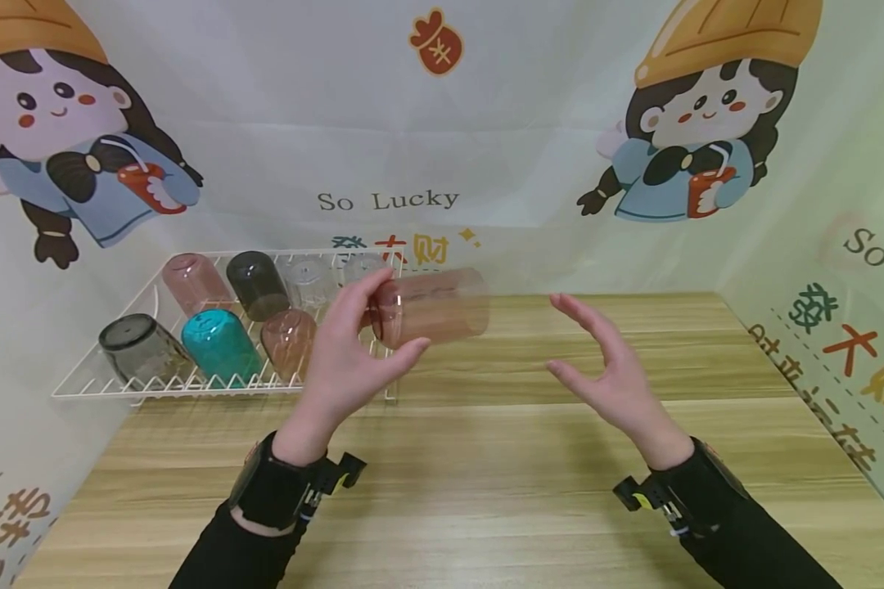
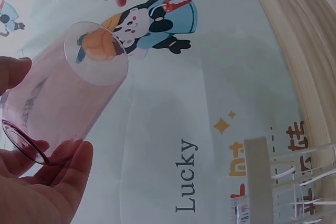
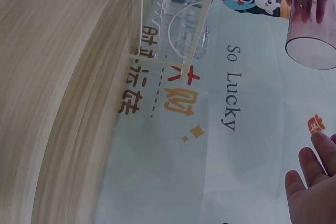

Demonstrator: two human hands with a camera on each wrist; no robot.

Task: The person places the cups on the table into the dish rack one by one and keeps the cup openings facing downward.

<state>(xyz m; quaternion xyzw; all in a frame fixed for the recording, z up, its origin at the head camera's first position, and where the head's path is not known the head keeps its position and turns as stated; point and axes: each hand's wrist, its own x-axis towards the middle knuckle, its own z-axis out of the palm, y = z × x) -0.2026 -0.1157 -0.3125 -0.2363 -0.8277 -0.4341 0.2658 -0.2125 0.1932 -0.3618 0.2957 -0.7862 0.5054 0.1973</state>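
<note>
My left hand (image 1: 349, 360) grips a clear pink drinking glass (image 1: 442, 307) round its base end, above the table and just right of the rack. The glass lies on its side in the air, its open rim facing right; the left wrist view shows the same pink glass (image 2: 63, 87) with thumb and fingers on either side. My right hand (image 1: 615, 372) is raised to the right of the rim, apart from it, thumb and fingers spread with nothing between them. In the right wrist view its fingers (image 3: 312, 166) are below the glass (image 3: 312, 30).
A white wire rack (image 1: 228, 391) on the left holds several upturned glasses, among them a teal glass (image 1: 221, 348), a grey glass (image 1: 143, 352), a black glass (image 1: 258, 286) and a pink glass (image 1: 195, 282). The wooden table (image 1: 486, 491) meets a printed cloth backdrop (image 1: 530, 164) behind.
</note>
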